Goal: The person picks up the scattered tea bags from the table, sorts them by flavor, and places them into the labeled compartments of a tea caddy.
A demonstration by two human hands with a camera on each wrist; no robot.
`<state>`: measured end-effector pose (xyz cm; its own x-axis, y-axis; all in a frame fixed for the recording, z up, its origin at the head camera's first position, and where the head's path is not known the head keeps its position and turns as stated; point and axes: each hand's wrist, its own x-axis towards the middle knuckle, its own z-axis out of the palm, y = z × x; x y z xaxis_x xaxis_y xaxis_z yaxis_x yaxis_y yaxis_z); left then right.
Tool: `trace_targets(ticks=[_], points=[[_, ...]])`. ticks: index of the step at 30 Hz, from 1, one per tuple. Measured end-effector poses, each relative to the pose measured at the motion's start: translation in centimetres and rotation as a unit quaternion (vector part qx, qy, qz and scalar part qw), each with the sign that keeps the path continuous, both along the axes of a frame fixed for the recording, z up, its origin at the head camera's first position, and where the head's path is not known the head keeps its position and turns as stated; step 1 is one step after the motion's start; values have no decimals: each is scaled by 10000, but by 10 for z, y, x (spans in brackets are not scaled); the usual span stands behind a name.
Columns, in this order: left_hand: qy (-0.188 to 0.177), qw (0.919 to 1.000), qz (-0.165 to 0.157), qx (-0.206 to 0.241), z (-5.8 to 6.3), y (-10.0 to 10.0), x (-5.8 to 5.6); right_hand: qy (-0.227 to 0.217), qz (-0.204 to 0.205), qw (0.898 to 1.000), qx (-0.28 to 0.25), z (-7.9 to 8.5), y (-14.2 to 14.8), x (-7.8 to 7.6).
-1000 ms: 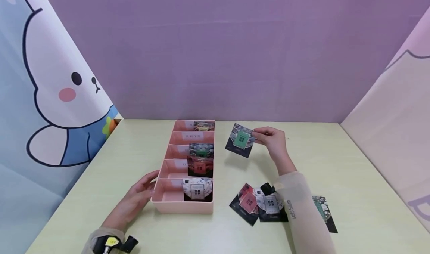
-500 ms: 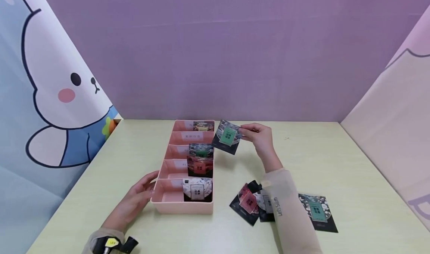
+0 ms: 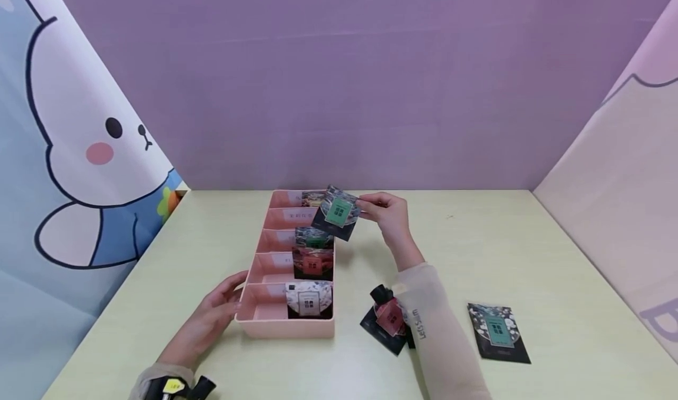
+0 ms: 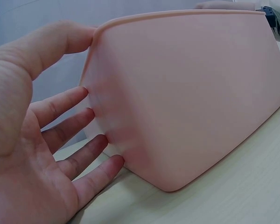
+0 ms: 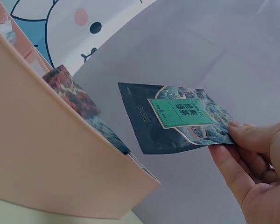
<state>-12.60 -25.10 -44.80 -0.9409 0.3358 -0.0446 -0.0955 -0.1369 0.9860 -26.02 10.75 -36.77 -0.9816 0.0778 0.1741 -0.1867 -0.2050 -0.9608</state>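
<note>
My right hand (image 3: 385, 216) pinches a green-labelled tea sachet (image 5: 182, 112) by one edge, between thumb and fingers. In the head view the sachet hangs tilted over the right rim of a pink divided box (image 3: 286, 329), overlapping its back compartments. My left hand (image 4: 51, 107) touches the box's left side, with fingertips against the wall and thumb at the rim. Inside the box stand a white-labelled sachet (image 3: 309, 301), a red sachet (image 3: 312, 265) and a green sachet (image 3: 315, 238), each in its own compartment. A yellowish sachet (image 3: 312, 198) shows at the back.
On the table (image 3: 424, 329), a pink-labelled sachet (image 3: 389, 320) lies beneath the right wrist, with another mostly hidden by the sleeve. Further right lies a sachet with a teal label and white flowers (image 3: 499, 332). A purple backdrop (image 3: 339, 94) rises behind the table.
My right hand has carried the green-labelled sachet leftward, from beside the box to over its right rim. The flowered sachet is now uncovered by the sleeve. My left hand stays at the box.
</note>
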Motion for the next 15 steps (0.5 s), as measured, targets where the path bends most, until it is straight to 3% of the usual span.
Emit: trace_targets(ticks=[6,15], points=[[35,10000,85,24,0,1,1,55,-92,9997,-197,-1,-8,1],[264,9991,-68,319,-2,1,1,301,54,9995,-40,-8,-21,4]])
